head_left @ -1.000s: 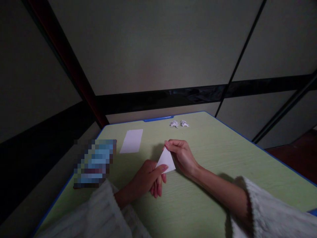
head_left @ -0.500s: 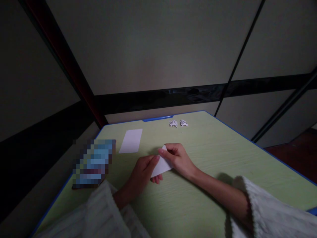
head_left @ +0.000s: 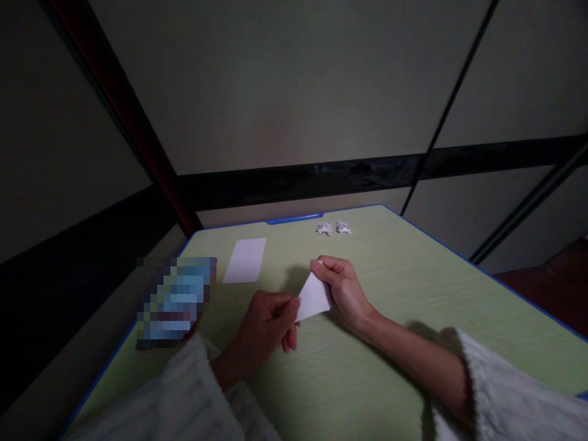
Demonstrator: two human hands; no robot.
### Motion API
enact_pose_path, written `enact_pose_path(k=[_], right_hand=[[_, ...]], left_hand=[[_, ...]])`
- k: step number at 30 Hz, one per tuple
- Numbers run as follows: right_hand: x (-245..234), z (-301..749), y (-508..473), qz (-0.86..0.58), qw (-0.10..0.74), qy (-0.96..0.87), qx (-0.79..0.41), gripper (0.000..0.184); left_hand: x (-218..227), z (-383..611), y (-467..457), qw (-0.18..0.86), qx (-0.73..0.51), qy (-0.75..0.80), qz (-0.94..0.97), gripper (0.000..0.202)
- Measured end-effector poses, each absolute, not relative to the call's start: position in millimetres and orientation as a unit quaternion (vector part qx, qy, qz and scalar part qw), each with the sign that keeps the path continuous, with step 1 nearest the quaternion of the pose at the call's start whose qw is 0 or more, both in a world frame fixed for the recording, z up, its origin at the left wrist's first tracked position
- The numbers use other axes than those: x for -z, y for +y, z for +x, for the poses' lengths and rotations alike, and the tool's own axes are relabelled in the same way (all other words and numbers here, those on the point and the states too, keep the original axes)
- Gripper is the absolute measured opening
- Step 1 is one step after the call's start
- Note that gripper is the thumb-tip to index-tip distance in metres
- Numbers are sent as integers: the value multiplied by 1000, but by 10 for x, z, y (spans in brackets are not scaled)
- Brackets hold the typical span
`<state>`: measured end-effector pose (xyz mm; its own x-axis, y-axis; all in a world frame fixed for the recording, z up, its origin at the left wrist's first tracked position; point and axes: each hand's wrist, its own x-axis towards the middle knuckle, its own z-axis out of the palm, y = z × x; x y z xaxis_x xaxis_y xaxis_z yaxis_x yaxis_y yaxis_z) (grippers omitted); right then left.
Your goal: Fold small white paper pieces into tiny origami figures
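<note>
Between my hands is a folded white sheet of paper (head_left: 314, 297), roughly triangular, held just over the table. My left hand (head_left: 271, 321) pinches its lower left corner between thumb and fingers. At the top corner and along the right side, my right hand (head_left: 343, 291) grips it, the thumb lying on top. Part of the paper's right side is hidden behind the right hand's fingers. Beyond the hands, two small folded white paper figures (head_left: 324, 228) sit side by side near the far edge. They look like origami frogs.
The pale green table (head_left: 413, 275) has a blue rim and a blue handle-like strip (head_left: 295, 218) at its far edge. Flat white paper (head_left: 245, 260) lies at left, beside a pixelated blue item (head_left: 177, 303). Pale panels with a dark band (head_left: 294, 182) stand behind the table.
My right hand has moved up and slightly right with the paper's top corner. My left hand has slid down to the lower left corner, so more of the paper shows between them.
</note>
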<state>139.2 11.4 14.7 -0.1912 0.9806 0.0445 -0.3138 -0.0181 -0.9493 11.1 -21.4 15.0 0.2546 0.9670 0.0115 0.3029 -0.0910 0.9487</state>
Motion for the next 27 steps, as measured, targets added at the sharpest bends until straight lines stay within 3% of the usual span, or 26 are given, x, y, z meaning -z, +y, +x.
enact_pose_path(k=[6,10,12,15,19,27], right_hand=[[-175,1507,297,-370,571,-411,-607,28],[-251,1747,464,-398,658,-378,-515,22],[-263,1789,452,-402,639,-441,-485,24],[-233,1675,298,-420,533,-569,-464,32],[-203,1446,69,-409,440,-686,-411,33],[-175,1460,96,-409,485,-638,-436,34]], left_hand=[[-117,114,-247,481,-371,498,619,34],[-115,105,-235,477,-380,495,619,33],[-115,96,-183,476,-424,500,587,29],[-115,93,-112,447,-462,477,599,22],[-99,124,-125,468,-407,454,639,24],[-99,112,-169,450,-378,461,665,25]])
